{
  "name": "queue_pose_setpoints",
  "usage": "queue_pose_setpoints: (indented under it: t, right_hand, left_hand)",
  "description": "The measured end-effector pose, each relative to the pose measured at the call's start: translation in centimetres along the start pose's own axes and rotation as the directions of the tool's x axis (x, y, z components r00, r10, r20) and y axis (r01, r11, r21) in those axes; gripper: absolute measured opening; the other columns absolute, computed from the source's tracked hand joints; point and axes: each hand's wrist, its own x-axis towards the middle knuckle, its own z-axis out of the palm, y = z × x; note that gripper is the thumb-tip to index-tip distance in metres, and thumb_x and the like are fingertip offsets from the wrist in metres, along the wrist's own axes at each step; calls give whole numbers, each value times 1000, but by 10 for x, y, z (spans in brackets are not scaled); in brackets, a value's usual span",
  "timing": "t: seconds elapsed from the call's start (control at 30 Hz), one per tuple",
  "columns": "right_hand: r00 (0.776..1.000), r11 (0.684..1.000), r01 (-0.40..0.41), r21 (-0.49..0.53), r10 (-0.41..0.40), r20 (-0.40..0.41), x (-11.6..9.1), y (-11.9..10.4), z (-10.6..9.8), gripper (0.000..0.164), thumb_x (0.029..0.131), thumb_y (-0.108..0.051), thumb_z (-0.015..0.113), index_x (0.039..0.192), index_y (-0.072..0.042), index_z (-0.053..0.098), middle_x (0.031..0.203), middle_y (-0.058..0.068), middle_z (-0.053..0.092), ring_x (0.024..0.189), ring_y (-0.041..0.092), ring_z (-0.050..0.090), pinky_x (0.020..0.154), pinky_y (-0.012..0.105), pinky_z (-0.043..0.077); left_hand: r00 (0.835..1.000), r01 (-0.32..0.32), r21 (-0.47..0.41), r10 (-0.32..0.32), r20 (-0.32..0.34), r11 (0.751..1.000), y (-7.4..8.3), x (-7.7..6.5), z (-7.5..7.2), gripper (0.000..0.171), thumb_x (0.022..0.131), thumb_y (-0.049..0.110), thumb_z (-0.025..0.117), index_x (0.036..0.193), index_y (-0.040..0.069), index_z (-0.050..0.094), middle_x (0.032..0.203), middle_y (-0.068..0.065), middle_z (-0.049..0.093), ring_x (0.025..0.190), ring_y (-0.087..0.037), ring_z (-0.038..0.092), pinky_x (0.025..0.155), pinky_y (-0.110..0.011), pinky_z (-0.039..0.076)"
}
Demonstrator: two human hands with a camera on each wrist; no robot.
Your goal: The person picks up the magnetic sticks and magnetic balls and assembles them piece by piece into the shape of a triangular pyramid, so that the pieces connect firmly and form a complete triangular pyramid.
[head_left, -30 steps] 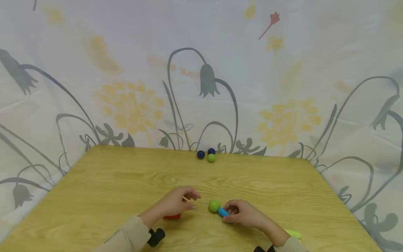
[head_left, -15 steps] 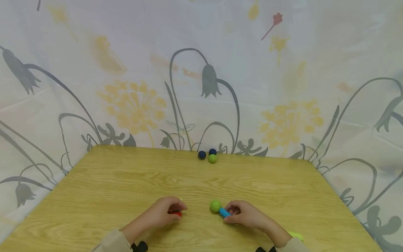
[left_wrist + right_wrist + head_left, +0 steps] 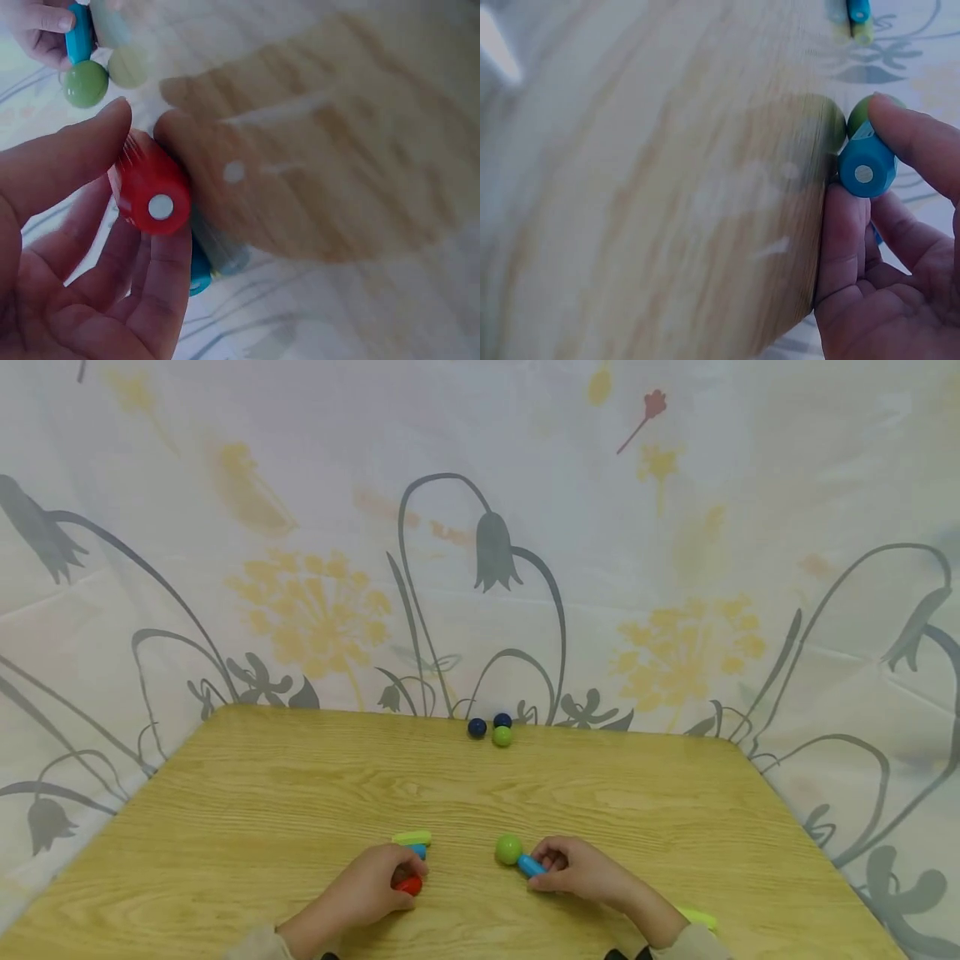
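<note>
From the head view I saw the left hand (image 3: 367,885) gripping a red rod (image 3: 409,886), the right hand (image 3: 588,872) pinching a blue rod (image 3: 531,865) against a green ball (image 3: 509,849) on the table (image 3: 615,785). The left wrist view showed me the red rod's white end (image 3: 160,207), the right wrist the blue rod's pale end (image 3: 864,174).

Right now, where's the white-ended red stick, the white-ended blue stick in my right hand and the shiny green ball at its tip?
White-ended red stick (image 3: 150,178), left wrist view: its side.
White-ended blue stick (image 3: 531,865), head view: its exposed side.
Shiny green ball (image 3: 509,850), head view: its middle.
</note>
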Motion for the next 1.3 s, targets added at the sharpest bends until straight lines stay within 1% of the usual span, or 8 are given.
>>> queue_pose_setpoints:
  t: [0.13,0.3,0.4,0.6,0.73,0.87,1.1,1.3]
  right_hand:
    - [1000,1000,-2,-10,2,-7,1,-1,2,23,84,-17,71,99,-1,61,84,4,52,76,17,47,63,22,40]
    - [1000,1000,-5,0,5,-13,0,-3,3,23,84,-17,71,98,-1,61,83,3,52,74,16,46,63,22,40]
    - [1000,1000,-5,0,5,-15,-1,-3,2,23,84,-16,71,98,-1,60,83,3,51,74,16,46,63,22,40]
    - [1000,1000,5,8,-5,-13,-1,-2,2,23,84,-14,70,99,0,60,82,3,50,73,16,45,61,22,39]
    - [1000,1000,1,5,-1,-12,-1,-2,2,22,84,-15,70,98,-1,60,83,3,50,73,15,45,62,22,39]
    - [1000,1000,12,9,-12,-6,-1,-3,2,22,84,-14,70,99,-1,60,83,3,50,73,15,45,62,22,39]
    - [1000,1000,10,4,-10,-11,0,-1,4,21,85,-10,69,101,-1,60,83,3,50,72,15,45,61,22,39]
    - [1000,1000,15,-4,-15,-20,0,-2,4,20,85,-10,69,100,-1,60,82,2,49,71,16,44,61,23,38]
  left_hand:
    - [999,30,31,-30,-17,999,1,-2,0,32,70,6,80,98,5,64,97,-3,63,88,-24,60,74,-39,49]
    - [996,86,59,-85,-23,995,3,-5,-2,29,69,8,81,94,8,65,88,1,62,78,-18,57,68,-38,48]
    - [997,80,46,-79,-25,996,2,-5,-2,28,70,8,81,92,9,65,86,2,61,76,-16,55,66,-36,47]
    - [999,27,-13,-28,-22,1000,3,0,3,27,72,10,79,95,8,66,86,3,61,75,-14,53,64,-28,45]
    - [1000,13,-57,-14,-19,998,9,7,7,26,73,11,79,95,7,66,84,3,60,73,-13,52,62,-25,43]
    - [1000,23,-110,-23,-3,994,15,17,12,26,74,11,78,97,6,66,84,3,59,70,-12,52,60,-25,44]
    - [997,73,-203,-64,49,976,24,32,24,26,78,9,74,102,3,66,85,1,59,71,-14,55,57,-26,47]
    - [993,112,-220,-103,55,969,31,44,29,24,80,9,73,101,3,66,85,0,59,71,-14,55,56,-28,47]
